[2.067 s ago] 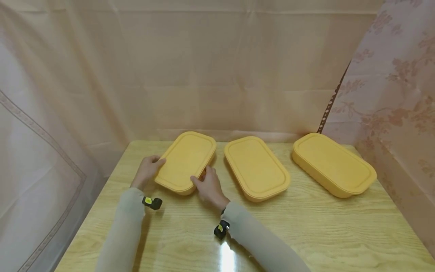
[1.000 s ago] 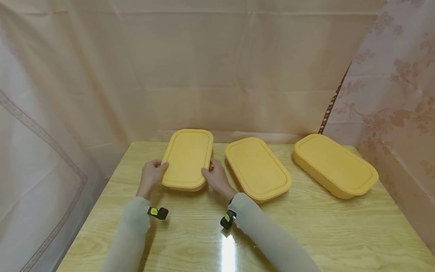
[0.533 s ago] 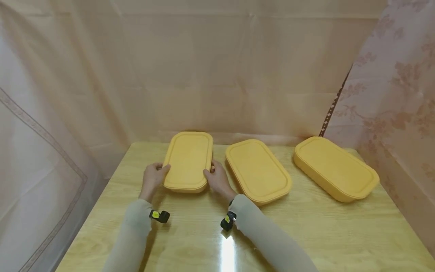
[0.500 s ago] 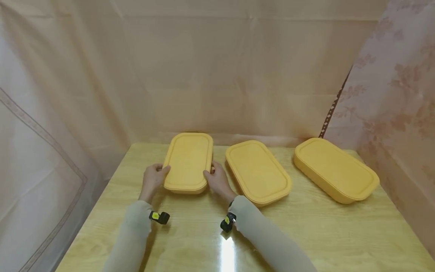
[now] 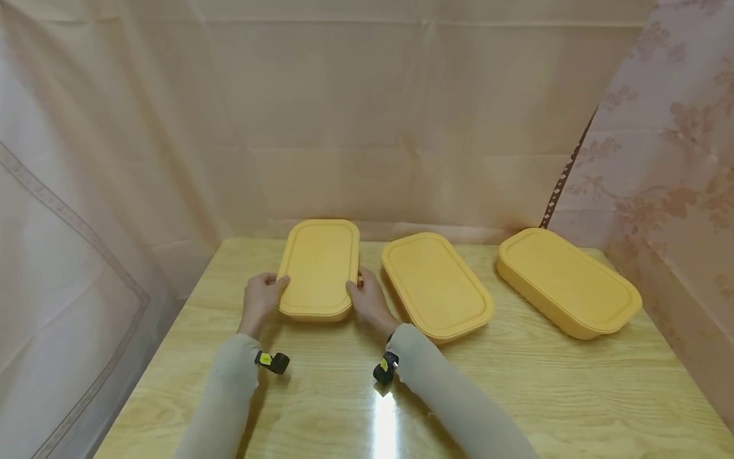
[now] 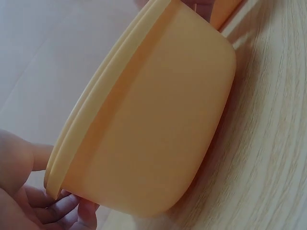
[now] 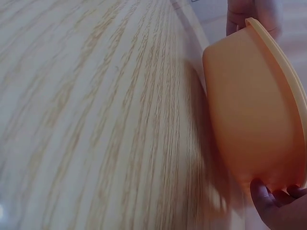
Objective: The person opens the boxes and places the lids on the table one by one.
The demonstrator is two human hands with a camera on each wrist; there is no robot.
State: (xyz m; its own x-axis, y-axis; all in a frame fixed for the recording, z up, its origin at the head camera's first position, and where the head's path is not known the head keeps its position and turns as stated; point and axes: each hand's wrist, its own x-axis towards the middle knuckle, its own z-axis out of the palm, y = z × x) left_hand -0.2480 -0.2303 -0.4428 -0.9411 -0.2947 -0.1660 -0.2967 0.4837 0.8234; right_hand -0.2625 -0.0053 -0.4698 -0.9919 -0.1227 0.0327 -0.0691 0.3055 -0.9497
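A yellow lidded food container (image 5: 319,268), rectangular with rounded corners, is between my hands on the left of the table. My left hand (image 5: 262,299) grips its left side, thumb over the lid's edge and fingers curled beneath the rim, as the left wrist view shows. From the right, my right hand (image 5: 369,299) holds the opposite side with its thumb on the lid edge. In the right wrist view the fingers (image 7: 261,194) press against the container's wall (image 7: 254,110). The lid sits on all round the visible rim.
Two more yellow lidded containers stand on the wooden table (image 5: 321,395): a middle container (image 5: 437,285) set at a slant close beside my right hand, and a right container (image 5: 568,280) near the right edge. A beige curtain (image 5: 344,115) hangs behind the table.
The held container was slanted two seconds ago; it has turned to stand nearly straight, both hands moving with it. Over the last half second it has barely shifted. The other containers stayed put.
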